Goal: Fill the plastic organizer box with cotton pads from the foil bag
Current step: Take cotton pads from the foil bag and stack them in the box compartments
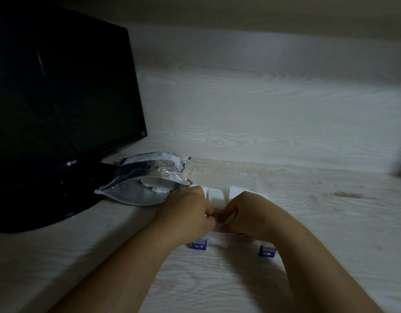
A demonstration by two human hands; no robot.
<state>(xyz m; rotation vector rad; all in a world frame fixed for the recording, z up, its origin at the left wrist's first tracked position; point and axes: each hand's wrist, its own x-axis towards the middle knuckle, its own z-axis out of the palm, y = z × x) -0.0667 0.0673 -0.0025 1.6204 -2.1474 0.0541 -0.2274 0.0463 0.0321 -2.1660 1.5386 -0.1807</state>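
Pinching one cotton pad between curled left hand and right hand, directly above the plastic organizer box, set lengthwise left to right on the bench. For more, reach left to the foil bag, nearer the left hand, mouth open. Reads "LG" on the monitor; bag print illegible.
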